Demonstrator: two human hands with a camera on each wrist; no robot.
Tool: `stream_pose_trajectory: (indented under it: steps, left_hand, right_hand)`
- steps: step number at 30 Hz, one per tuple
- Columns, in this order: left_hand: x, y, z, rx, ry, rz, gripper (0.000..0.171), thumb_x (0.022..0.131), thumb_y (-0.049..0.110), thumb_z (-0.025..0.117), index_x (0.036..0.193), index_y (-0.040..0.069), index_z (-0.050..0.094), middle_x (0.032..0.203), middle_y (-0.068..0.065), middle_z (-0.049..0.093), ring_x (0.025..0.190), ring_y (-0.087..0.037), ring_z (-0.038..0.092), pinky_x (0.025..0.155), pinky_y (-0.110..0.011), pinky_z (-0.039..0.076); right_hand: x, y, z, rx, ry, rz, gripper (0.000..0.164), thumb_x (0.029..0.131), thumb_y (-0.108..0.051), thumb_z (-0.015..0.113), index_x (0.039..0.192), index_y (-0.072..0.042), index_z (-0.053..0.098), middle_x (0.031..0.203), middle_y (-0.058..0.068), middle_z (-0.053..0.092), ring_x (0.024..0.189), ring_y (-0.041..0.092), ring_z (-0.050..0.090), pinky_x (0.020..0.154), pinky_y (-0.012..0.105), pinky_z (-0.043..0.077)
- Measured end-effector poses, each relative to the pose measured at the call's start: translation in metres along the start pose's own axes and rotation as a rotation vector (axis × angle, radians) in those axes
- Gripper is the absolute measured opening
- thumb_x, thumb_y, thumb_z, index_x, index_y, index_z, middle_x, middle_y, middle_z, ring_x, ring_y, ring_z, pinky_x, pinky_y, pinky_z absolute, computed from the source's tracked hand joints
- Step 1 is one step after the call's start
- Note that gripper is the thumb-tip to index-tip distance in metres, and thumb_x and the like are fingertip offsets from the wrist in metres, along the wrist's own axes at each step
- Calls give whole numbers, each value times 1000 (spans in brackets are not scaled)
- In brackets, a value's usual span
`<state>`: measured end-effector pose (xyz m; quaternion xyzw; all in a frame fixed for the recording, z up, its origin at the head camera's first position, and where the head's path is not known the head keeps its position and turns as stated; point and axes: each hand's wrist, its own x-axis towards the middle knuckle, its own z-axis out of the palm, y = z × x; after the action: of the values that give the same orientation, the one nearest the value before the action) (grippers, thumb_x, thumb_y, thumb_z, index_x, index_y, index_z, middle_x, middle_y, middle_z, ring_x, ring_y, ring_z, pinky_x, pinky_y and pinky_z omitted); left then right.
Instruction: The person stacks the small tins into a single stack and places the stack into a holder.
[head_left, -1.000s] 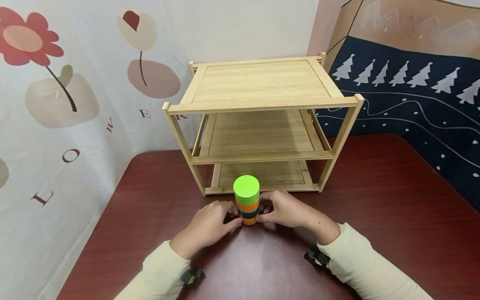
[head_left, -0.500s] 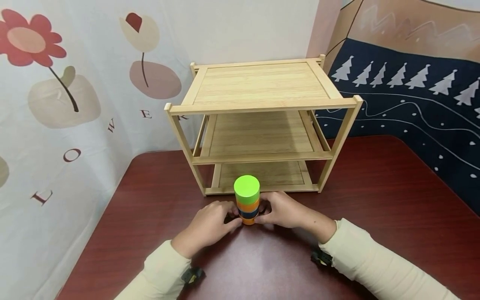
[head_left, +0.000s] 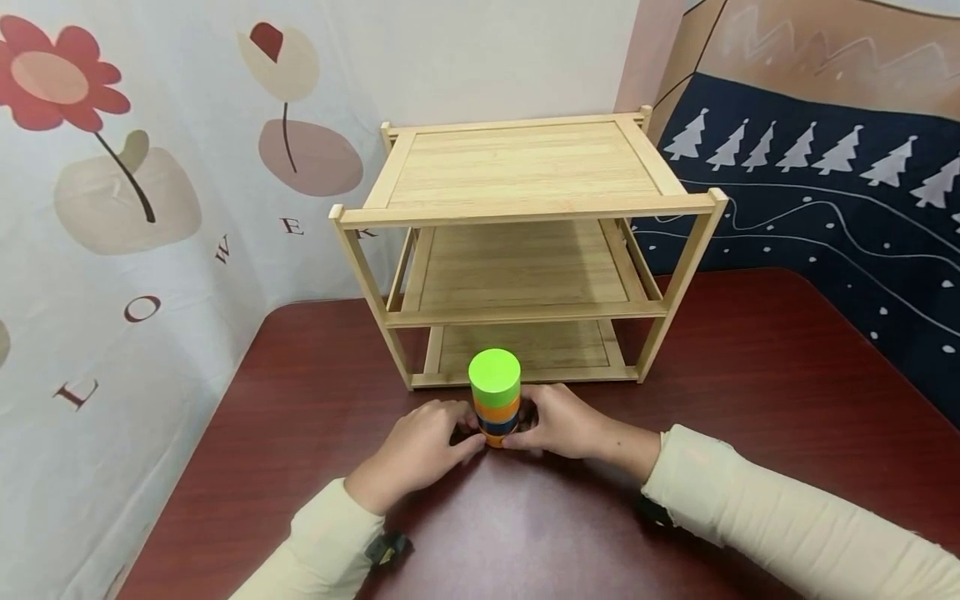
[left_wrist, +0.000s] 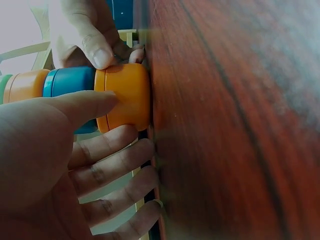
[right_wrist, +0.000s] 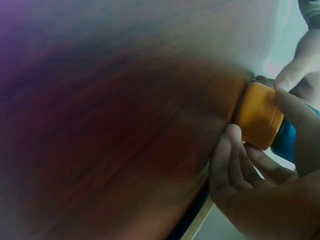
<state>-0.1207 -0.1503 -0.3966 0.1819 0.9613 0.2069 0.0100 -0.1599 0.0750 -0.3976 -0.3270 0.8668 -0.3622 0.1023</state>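
An upright stack of round cup-like pieces stands on the table in front of the rack. From the top come a bright green piece (head_left: 495, 371), an orange piece (head_left: 497, 412), a dark blue piece (head_left: 498, 427) and a bottom orange piece (left_wrist: 132, 82). My left hand (head_left: 420, 446) holds the bottom one from the left, its thumb across the front and its fingers spread behind. From the right, my right hand (head_left: 568, 423) grips the same piece between thumb and fingers. In the left wrist view, the right thumb sits at its rim seam.
A light wooden three-tier rack (head_left: 525, 207) stands close behind the stack on the dark red table (head_left: 300, 400). A flower-printed cloth (head_left: 187, 150) hangs at the left and back. A navy cloth with white trees (head_left: 817, 192) hangs at the right.
My right thumb has slid left across the front of the bottom orange piece, and the right forearm has swung outward to the right. The left hand and the stack hardly differ.
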Motion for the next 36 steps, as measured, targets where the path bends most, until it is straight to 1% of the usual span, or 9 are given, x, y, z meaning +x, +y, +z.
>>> stream_pose_trajectory:
  steps: [4, 7, 9, 13, 16, 23, 29, 33, 36]
  left_hand:
    - [1, 0, 1, -6, -4, 4, 15, 89, 38, 74, 91, 24, 67, 83, 13, 65, 85, -8, 62, 70, -36, 51]
    - [1, 0, 2, -9, -8, 4, 16, 89, 38, 73, 91, 24, 66, 82, 13, 64, 84, -8, 62, 70, -36, 51]
    - [1, 1, 2, -9, -7, 4, 16, 89, 38, 73, 90, 24, 66, 82, 13, 64, 84, -8, 62, 69, -36, 51]
    - [0, 1, 1, -2, -1, 7, 15, 89, 35, 74, 89, 23, 66, 81, 12, 64, 84, -9, 61, 70, -36, 51]
    - [0, 1, 2, 3, 7, 5, 14, 89, 33, 75, 88, 22, 66, 80, 12, 64, 84, -10, 61, 70, -37, 51]
    - [0, 1, 0, 7, -13, 9, 15, 90, 36, 74, 91, 23, 67, 83, 11, 66, 85, -10, 63, 70, -37, 52]
    - [-5, 1, -9, 5, -34, 20, 14, 90, 36, 72, 96, 24, 68, 89, 13, 70, 88, -9, 68, 74, -39, 54]
    - [-10, 1, -15, -55, 10, -14, 15, 90, 31, 73, 96, 23, 63, 84, 13, 67, 81, -6, 66, 73, -33, 53]
    - [-14, 4, -20, -95, 85, -18, 25, 88, 29, 75, 102, 19, 57, 86, 8, 67, 81, -9, 65, 75, -31, 53]
  right_hand:
    - [1, 0, 0, 3, -1, 4, 47, 79, -28, 86, 117, -11, 66, 99, 1, 74, 64, 2, 63, 75, 23, 52]
    - [2, 0, 0, 10, -3, 6, 49, 78, -29, 87, 118, -11, 65, 102, 2, 74, 61, 2, 63, 76, 25, 53]
    - [3, 0, 1, 5, 2, 4, 51, 78, -30, 87, 119, -12, 65, 105, 1, 73, 68, 4, 65, 79, 27, 53]
    - [4, -1, 3, -14, 20, 1, 54, 76, -32, 88, 120, -13, 64, 109, 0, 73, 92, 9, 68, 86, 33, 54]
    - [4, -1, 3, -12, 31, 2, 56, 75, -32, 89, 121, -13, 63, 110, -1, 72, 101, 12, 68, 89, 34, 54]
    - [4, 1, 5, -5, 36, -3, 55, 75, -29, 89, 121, -13, 63, 111, -1, 72, 103, 12, 68, 91, 34, 54]
    - [4, 1, 6, -13, 38, -6, 54, 76, -29, 88, 121, -13, 63, 111, -1, 72, 102, 12, 68, 91, 34, 54]
    - [4, 0, 6, -21, 41, -9, 55, 76, -29, 88, 123, -12, 63, 110, -1, 72, 99, 10, 67, 90, 33, 53]
    - [4, 0, 5, -24, 41, -5, 55, 76, -29, 88, 122, -12, 63, 109, 0, 73, 96, 9, 67, 88, 32, 53]
